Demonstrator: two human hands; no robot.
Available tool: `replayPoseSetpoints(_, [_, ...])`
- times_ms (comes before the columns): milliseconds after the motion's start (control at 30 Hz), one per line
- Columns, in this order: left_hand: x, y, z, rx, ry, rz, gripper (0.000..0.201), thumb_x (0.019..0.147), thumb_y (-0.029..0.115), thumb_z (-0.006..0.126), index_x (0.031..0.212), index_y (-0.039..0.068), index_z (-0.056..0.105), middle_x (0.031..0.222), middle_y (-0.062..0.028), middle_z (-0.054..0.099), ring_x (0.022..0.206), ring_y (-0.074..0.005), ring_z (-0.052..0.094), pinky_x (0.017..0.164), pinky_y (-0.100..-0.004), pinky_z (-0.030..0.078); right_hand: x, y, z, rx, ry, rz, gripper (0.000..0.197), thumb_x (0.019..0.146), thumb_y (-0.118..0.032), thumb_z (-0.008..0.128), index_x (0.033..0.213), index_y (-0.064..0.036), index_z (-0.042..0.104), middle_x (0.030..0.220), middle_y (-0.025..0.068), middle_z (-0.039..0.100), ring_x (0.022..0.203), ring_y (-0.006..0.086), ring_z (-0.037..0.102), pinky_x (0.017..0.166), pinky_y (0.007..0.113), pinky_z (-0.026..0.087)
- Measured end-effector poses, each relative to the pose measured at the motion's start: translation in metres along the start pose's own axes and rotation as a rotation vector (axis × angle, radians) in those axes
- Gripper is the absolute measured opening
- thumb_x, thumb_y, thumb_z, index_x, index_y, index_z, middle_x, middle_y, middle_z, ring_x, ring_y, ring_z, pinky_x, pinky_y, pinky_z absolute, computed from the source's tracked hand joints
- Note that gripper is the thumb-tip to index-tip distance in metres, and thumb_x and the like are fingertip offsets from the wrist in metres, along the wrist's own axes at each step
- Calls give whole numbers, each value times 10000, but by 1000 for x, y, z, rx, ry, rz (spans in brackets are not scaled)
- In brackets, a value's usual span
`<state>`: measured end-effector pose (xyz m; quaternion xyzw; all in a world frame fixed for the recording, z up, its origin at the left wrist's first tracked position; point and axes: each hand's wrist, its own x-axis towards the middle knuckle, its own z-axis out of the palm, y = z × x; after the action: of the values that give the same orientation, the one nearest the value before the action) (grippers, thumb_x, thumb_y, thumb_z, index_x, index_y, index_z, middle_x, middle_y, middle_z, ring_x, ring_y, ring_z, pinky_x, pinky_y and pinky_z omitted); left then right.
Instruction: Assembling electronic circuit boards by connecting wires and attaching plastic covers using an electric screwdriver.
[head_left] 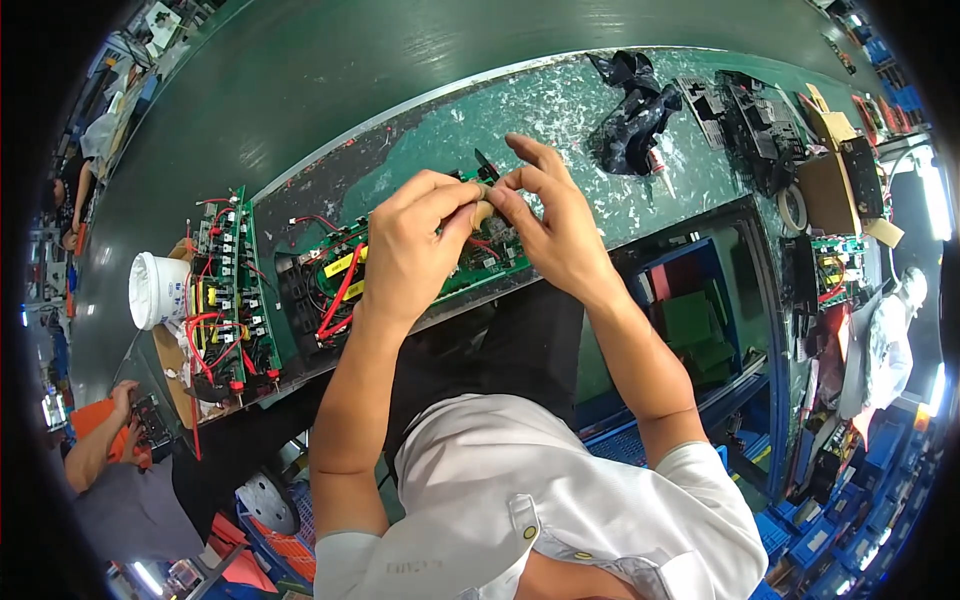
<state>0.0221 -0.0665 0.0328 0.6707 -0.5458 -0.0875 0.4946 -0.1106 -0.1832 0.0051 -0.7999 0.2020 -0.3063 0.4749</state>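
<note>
Just above the centre of the frame, the person's left hand [415, 235] and right hand [545, 225] are meeting, fingertips pinched together on a small pale part [482, 192] held between them. Both grips are closed on it; what exactly the part is cannot be told, since the fingers are covering most of it. A thin black strip, perhaps a cable tie [487, 163], is sticking up just behind the fingertips.

Directly beneath the hands, a green circuit board [350, 275] is lying on the speckled green workbench [560, 110], with red wires [340, 295] and yellow labels crossing it. It is looking largely populated already (components and wiring are in place across its visible part), so the work in hand is seemingly a late fitting or tidying step rather than an early one; the small part is not yet set down on the board.

At the left of the frame, a second board [232, 295] with rows of parts and more red wiring is sitting just beside a white tub [158, 290]. A crumpled black bag [632, 110] is lying at the upper right of the bench, with a roll of tape [793, 208] further right. A co-worker's arm [95, 435] in an orange sleeve is showing at the lower left.
</note>
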Motion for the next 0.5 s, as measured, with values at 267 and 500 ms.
replayPoseSetpoints(267, [7,-26,1,206,6,-103,157,843,2,723,997,-29,730,889,-120,702,731,-164,680,643,-273,518,-6,20,2,236,-140,173,615,970,-123,616,1508,-24,334,1443,227,484,1358,292,455,1099,378,380])
replayPoseSetpoints(500, [9,-22,4,167,-2,-172,160,838,19,738,993,-23,738,876,-101,712,722,-143,677,640,-265,511,-6,3,1,136,-148,156,477,979,-20,495,1451,17,434,1406,210,544,1300,215,520,1069,315,393])
